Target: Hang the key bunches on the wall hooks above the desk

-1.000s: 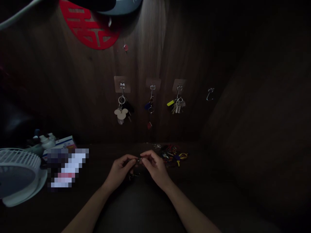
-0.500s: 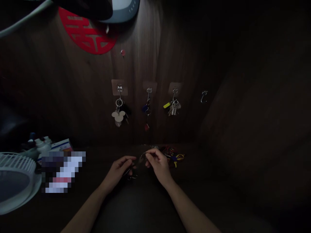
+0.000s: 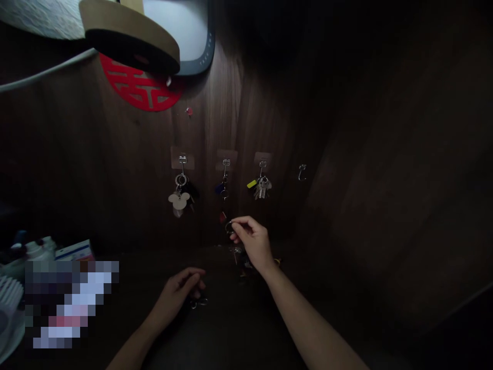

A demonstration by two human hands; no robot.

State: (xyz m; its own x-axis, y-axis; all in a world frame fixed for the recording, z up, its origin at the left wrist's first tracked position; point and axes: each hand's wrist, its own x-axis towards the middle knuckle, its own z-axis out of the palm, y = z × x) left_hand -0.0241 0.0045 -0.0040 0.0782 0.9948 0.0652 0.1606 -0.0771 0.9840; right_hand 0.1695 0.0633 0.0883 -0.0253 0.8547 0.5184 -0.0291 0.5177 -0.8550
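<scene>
In the dim light my right hand (image 3: 252, 241) is raised in front of the wall, its thumb and index finger pinching a metal key ring (image 3: 228, 227). Behind and below it, a dark cluster of keys (image 3: 242, 262) shows; whether any hang from the ring I cannot tell. My left hand (image 3: 185, 285) is lower, over the dark tabletop, fingers loosely curled with nothing visible in them. Small metal rings or clasps (image 3: 199, 303) lie just below its fingertips. A bit of yellow (image 3: 277, 262) peeks out behind my right wrist.
Three wall hooks carry keys: one with a mouse-shaped white tag (image 3: 179, 200), one with a blue tag (image 3: 220, 188), one with a yellow tag (image 3: 251, 183). A bare hook (image 3: 302, 172) is farther right. Bottles (image 3: 40, 251) and a box (image 3: 75, 251) stand left.
My hands have moved apart. The right one has risen toward the wall with the key ring, while the left has let go and stayed low. The view has tilted up.
</scene>
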